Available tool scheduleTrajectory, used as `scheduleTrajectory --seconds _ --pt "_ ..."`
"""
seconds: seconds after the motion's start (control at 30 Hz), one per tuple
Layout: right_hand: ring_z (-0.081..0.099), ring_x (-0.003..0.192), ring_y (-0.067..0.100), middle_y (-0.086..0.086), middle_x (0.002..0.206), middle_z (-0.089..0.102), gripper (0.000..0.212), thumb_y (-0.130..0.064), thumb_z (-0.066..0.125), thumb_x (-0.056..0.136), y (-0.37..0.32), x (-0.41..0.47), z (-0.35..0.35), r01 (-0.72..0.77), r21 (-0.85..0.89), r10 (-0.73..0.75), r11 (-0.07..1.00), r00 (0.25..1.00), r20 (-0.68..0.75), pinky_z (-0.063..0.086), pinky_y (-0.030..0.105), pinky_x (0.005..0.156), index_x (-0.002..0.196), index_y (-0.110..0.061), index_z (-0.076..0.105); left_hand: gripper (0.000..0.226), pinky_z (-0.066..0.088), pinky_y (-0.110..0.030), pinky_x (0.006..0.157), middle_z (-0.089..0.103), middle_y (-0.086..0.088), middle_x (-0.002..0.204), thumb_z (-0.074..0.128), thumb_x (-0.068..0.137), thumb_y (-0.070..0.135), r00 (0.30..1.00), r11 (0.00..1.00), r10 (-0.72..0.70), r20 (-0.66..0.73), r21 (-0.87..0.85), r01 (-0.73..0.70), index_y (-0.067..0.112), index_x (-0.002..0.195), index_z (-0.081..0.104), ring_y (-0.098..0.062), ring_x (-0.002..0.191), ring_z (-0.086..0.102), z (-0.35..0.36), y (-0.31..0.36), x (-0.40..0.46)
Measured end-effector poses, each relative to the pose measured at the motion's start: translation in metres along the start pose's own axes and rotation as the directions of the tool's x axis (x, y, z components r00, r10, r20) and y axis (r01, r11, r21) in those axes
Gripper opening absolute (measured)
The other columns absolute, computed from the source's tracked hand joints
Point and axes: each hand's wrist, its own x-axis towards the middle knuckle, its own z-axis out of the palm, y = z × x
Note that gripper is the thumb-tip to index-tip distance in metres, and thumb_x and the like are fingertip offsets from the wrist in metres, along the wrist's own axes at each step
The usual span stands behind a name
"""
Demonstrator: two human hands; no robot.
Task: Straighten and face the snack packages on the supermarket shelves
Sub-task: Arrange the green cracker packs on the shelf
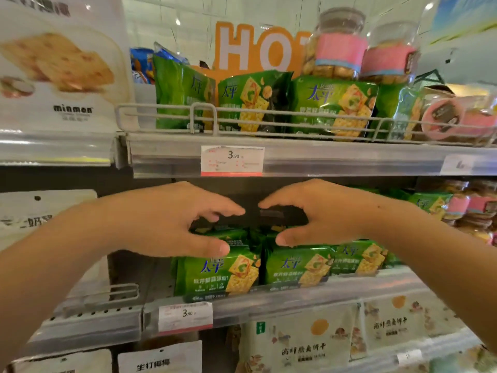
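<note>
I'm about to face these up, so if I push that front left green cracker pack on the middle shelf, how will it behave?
The green cracker pack looks glossy, so probably slippery. Its film wrapper likely crinkles, and the pictured crackers suggest fragile contents. Standing on edge, it may tip backward.

White pouch [61,76] reads "minmon"; both shelf price tags [232,160] read "3.90"; orange sign [252,49] "HO".

Both hands reach forward, left [172,219] and right [320,214]; fingers loosely curved, tips nearly meeting, gripping nothing.
</note>
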Motion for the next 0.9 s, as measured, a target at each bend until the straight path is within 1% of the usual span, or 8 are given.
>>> scheduleTrajectory --seconds 0.07,0.13,0.23,0.3,0.43,0.53,0.77,0.9 --pt "0.054 0.09 -0.018 -0.025 0.109 0.061 0.043 -0.048 0.066 0.085 -0.016 -0.004 -0.031 0.068 0.057 -0.058 0.996 0.985 -0.164 0.045 0.004 0.077 0.127 -0.039 0.057 0.039 0.05 -0.007 0.068 0.055 0.047 0.106 0.057 0.082 0.063 0.958 0.99 0.142 -0.251 0.014 -0.143 0.057 0.121 0.053 0.017 0.095 0.058 -0.026 0.015 -0.011" --pt "0.057 0.079 -0.015 -0.023 0.087 0.064 0.022 -0.033 0.067 0.087 -0.026 -0.005 -0.055 0.161 0.045 -0.134 0.986 0.924 -0.359 0.046 0.005 0.068 0.108 -0.028 0.069 0.036 0.049 -0.01 0.064 0.062 0.034 0.095 0.054 0.084 0.053 0.826 0.958 0.275 -0.492 0.214 -0.192 0.041 0.117 0.062 0.004 0.085 0.062 -0.047 0.019 -0.015" --pt "0.06 0.071 -0.004 -0.02 0.076 0.063 0.007 -0.02 0.066 0.087 -0.032 0.005 -0.084 0.225 -0.007 -0.187 0.974 0.793 -0.579 0.046 0.007 0.064 0.091 -0.019 0.072 0.05 0.05 -0.035 0.084 0.066 0.005 0.112 0.049 0.086 0.05 0.712 0.854 0.308 -0.631 0.513 0.085 0.019 0.122 0.063 -0.016 0.103 0.061 -0.067 0.013 -0.008" --pt "0.06 0.074 0.001 -0.013 0.082 0.066 0.01 -0.021 0.064 0.088 -0.029 0.02 -0.1 0.189 -0.066 -0.187 0.98 0.744 -0.641 0.049 0.014 0.069 0.094 -0.018 0.071 0.06 0.047 -0.045 0.092 0.062 -0.008 0.125 0.055 0.087 0.053 0.741 0.807 0.221 -0.634 0.546 0.227 0.014 0.132 0.057 -0.027 0.114 0.058 -0.071 0.007 -0.001" --pt "0.049 0.101 0.006 -0.014 0.116 0.055 0.03 -0.034 0.055 0.093 -0.019 0.06 -0.122 -0.017 -0.223 -0.115 0.975 0.817 -0.566 0.048 0.034 0.091 0.121 -0.026 0.059 0.075 0.027 -0.037 0.111 0.037 0.007 0.149 0.039 0.087 0.069 0.817 0.79 0.001 -0.576 0.501 0.352 0.03 0.15 0.027 -0.014 0.136 0.034 -0.069 -0.005 0.011" --pt "0.048 0.119 0.016 -0.006 0.139 0.047 0.048 -0.043 0.051 0.092 -0.012 0.082 -0.124 -0.132 -0.255 -0.006 0.958 0.879 -0.477 0.047 0.043 0.097 0.137 -0.028 0.045 0.071 0.03 -0.033 0.107 0.043 0.011 0.141 0.038 0.084 0.073 0.816 0.795 0.002 -0.578 0.496 0.35 0.035 0.144 0.035 -0.01 0.129 0.037 -0.072 -0.011 0.013" --pt "0.059 0.096 0.022 0.002 0.112 0.062 0.045 -0.048 0.05 0.093 -0.009 0.098 -0.119 -0.238 -0.349 0.055 0.906 0.885 -0.462 0.054 0.042 0.08 0.129 -0.021 0.05 0.066 0.036 -0.027 0.098 0.049 0.014 0.131 0.034 0.089 0.07 0.821 0.801 -0.01 -0.571 0.487 0.348 0.031 0.142 0.032 -0.007 0.116 0.045 -0.066 -0.009 0.016" --pt "0.056 0.098 0.022 0.0 0.114 0.056 0.047 -0.05 0.058 0.089 -0.013 0.098 -0.122 -0.265 -0.316 0.119 0.911 0.902 -0.414 0.053 0.039 0.08 0.122 -0.018 0.05 0.069 0.036 -0.024 0.098 0.046 0.016 0.132 0.038 0.083 0.072 0.808 0.919 0.027 -0.589 0.332 0.211 0.035 0.141 0.036 0.002 0.113 0.037 -0.088 -0.009 0.017"
